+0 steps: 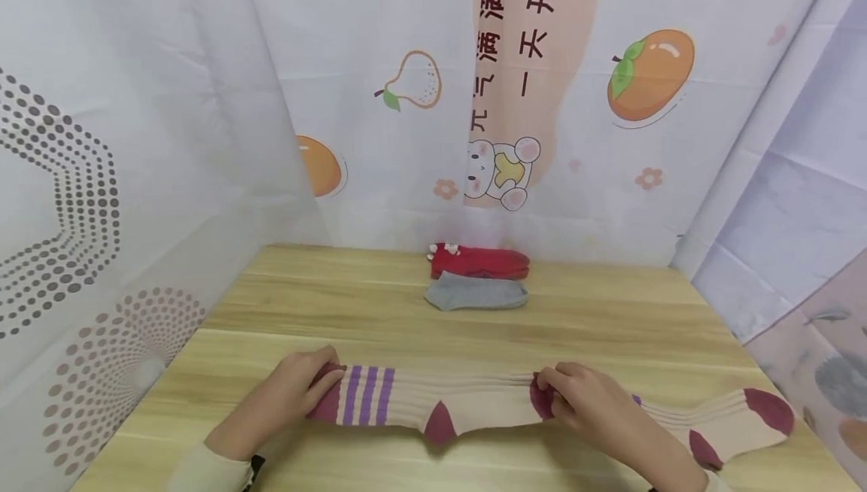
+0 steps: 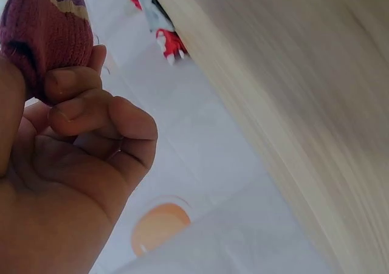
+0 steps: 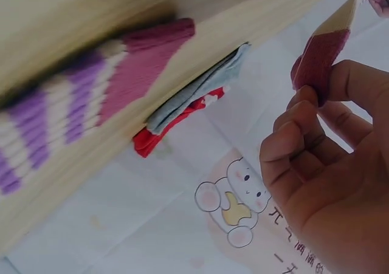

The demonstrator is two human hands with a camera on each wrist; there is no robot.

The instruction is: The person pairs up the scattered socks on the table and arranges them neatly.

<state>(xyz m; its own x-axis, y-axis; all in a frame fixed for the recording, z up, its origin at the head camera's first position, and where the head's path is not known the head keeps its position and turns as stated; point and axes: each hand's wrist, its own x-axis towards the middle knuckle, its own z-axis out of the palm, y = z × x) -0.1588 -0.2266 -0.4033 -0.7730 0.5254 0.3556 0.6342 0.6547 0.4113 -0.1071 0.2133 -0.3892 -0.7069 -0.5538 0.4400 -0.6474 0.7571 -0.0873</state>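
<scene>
A cream sock (image 1: 488, 405) with purple stripes and maroon cuff, heel and toe stretches sideways between both hands, close over the wooden table. At its maroon cuff (image 2: 61, 37), my left hand (image 1: 291, 394) pinches the edge between thumb and fingers. My right hand (image 1: 585, 405) pinches the maroon toe (image 3: 319, 61) at the other end. The sock's heel points down toward the near edge. A matching sock (image 1: 734, 424) lies on the table to the right, partly hidden behind the right forearm; its striped part and maroon cuff (image 3: 149, 58) show in the right wrist view.
Toward the back of the wooden table (image 1: 325, 296) lie a grey sock (image 1: 477, 293) and, just behind it, red socks (image 1: 488, 262) with a small white figure at one end. White printed curtains (image 1: 379, 18) hang behind the table and along both sides.
</scene>
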